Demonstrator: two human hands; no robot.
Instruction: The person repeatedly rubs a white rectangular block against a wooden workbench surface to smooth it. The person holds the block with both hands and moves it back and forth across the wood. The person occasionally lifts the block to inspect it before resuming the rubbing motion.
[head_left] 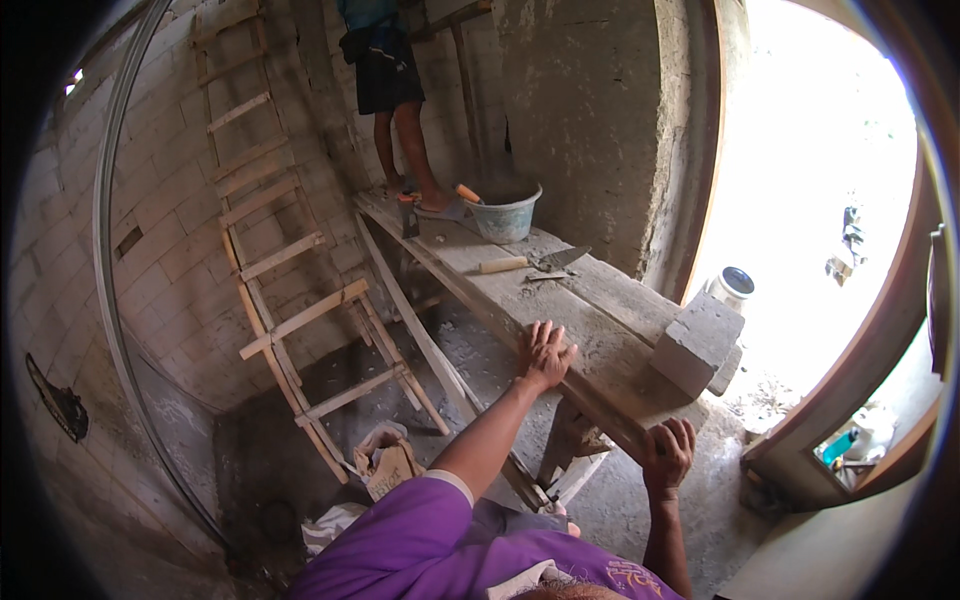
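My left hand (545, 355) lies on the near edge of a raised wooden plank platform (610, 350), its fingers spread. At the platform's near end my right hand (668, 457) is closed around the plank's edge with the fingers curled. Just beyond it a grey block (700, 340) rests on the boards. Farther along lies a trowel (560, 260) with a pale wooden handle, beside a short flat piece. Behind that stands a pale, mortar-smeared bucket (505, 220) with an orange handle sticking out over its rim.
A person (385, 85) in dark shorts stands on the platform's far end. A wooden ladder (270, 260) leans against the block wall at left. On the floor sits an open paper bag (385, 460). At right, a white pail (733, 288) stands by the bright doorway.
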